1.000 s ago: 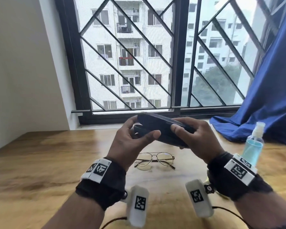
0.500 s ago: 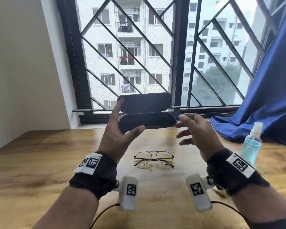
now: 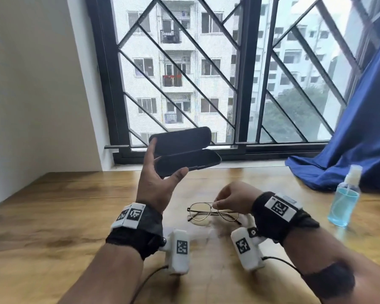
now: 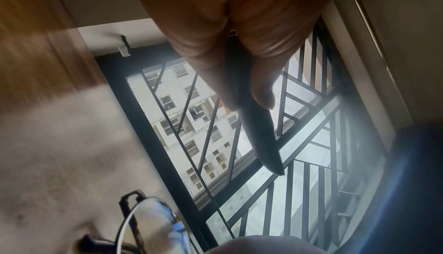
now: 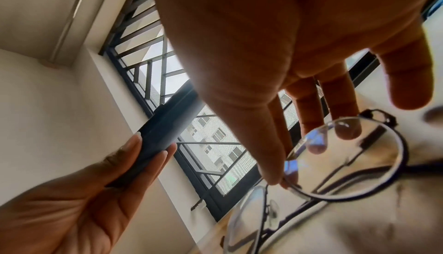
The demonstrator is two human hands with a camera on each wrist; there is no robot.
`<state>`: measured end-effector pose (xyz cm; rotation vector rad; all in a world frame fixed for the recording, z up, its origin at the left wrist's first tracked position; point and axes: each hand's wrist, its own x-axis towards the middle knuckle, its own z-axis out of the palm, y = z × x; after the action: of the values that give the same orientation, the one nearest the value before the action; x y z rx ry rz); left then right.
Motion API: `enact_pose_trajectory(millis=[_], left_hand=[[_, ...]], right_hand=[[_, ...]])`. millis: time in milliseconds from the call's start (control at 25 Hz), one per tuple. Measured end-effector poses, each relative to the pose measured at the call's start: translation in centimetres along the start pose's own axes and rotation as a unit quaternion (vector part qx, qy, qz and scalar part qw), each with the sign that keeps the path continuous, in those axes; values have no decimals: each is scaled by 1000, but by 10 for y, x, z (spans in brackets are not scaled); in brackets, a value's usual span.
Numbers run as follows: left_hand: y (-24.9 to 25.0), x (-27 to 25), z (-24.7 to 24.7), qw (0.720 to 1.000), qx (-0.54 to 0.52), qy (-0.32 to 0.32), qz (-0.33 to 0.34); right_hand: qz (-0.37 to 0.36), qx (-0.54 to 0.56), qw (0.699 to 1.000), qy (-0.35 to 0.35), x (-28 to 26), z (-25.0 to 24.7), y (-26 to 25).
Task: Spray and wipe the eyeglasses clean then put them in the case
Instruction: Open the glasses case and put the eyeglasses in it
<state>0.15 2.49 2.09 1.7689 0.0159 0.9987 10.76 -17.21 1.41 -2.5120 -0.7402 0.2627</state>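
Note:
The black glasses case (image 3: 184, 154) is open, lid up, held above the wooden table (image 3: 53, 216) in front of the window. My left hand (image 3: 167, 159) grips its left end, thumb on the near side and fingers behind. In the left wrist view the case (image 4: 258, 125) shows edge-on between my fingers. The thin metal-framed eyeglasses (image 3: 213, 212) lie folded on the table below the case. My right hand (image 3: 215, 204) pinches their top rim near the bridge. The right wrist view shows thumb and forefinger meeting on the rim of the eyeglasses (image 5: 347, 159), with the case (image 5: 163, 135) at the left.
A spray bottle (image 3: 344, 198) of blue liquid stands on the table at the right. A blue curtain (image 3: 349, 150) drapes onto the table's back right corner. The barred window runs along the far edge, and a white wall closes the left side.
The case went from held in both hands to open in my left hand alone. My right hand let go, dropped to the table and pinched the eyeglasses' rim.

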Motion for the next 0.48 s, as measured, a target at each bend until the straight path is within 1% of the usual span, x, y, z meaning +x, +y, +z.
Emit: enact_pose_trajectory(millis=[80, 120, 160, 200, 240, 320, 360, 400, 440, 480], left_hand=[[1, -1, 1, 1000, 3, 0, 1], [0, -1, 1, 1000, 5, 5, -1], [0, -2, 0, 1000, 7, 10, -6], [1, -2, 0, 1000, 9, 15, -10], [1, -2, -1, 1000, 12, 16, -12], [3, -4, 1, 1000, 14, -4, -19], [4, -5, 3, 999, 12, -22, -23], [5, -7, 6, 999, 8, -46, -26], [6, -9, 10, 997, 1, -73, -32], [7, -11, 14, 994, -9, -99, -36]], right_hand=[[-12, 43, 999, 8, -5, -1, 4], [-12, 66, 997, 29, -8, -5, 7], [-8, 89, 993, 71, -11, -10, 10], [0, 113, 985, 134, -13, -17, 15], [6, 136, 968, 209, -14, -25, 20], [1, 174, 918, 356, -16, -42, 31], [-18, 191, 893, 407, -18, -49, 34], [-50, 207, 872, 441, -21, -55, 33], [-90, 221, 856, 459, -24, -59, 32], [-133, 236, 845, 461, -28, -62, 27]])
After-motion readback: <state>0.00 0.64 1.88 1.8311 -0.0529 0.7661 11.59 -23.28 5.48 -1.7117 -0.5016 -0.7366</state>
